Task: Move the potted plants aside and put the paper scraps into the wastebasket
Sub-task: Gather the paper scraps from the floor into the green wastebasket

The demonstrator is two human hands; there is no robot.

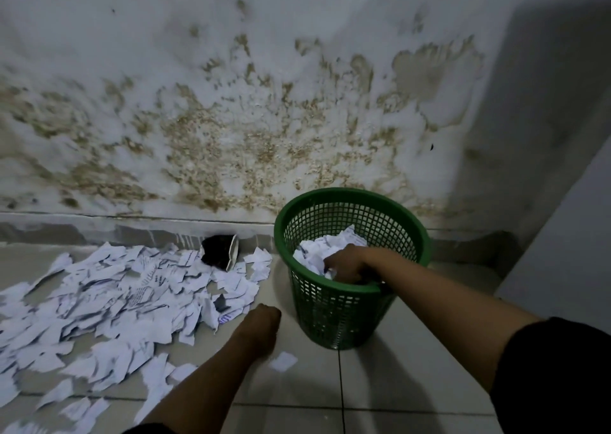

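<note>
Tiled floor under a stained, peeling wall. Paper scraps spread across the floor's left half, reaching the wall's foot; one stray scrap just beside the left wrist. Green wastebasket upright, right of the heap. Right hand down inside the rim, fingers curled among crumpled paper; gripping or letting go, cannot tell. Left hand between heap and wastebasket, nearer the scraps, which lie straight to its left; fingers folded under, seemingly holding nothing. Toppled pot at the wall, dark and blurred; no plant discernible.
</note>
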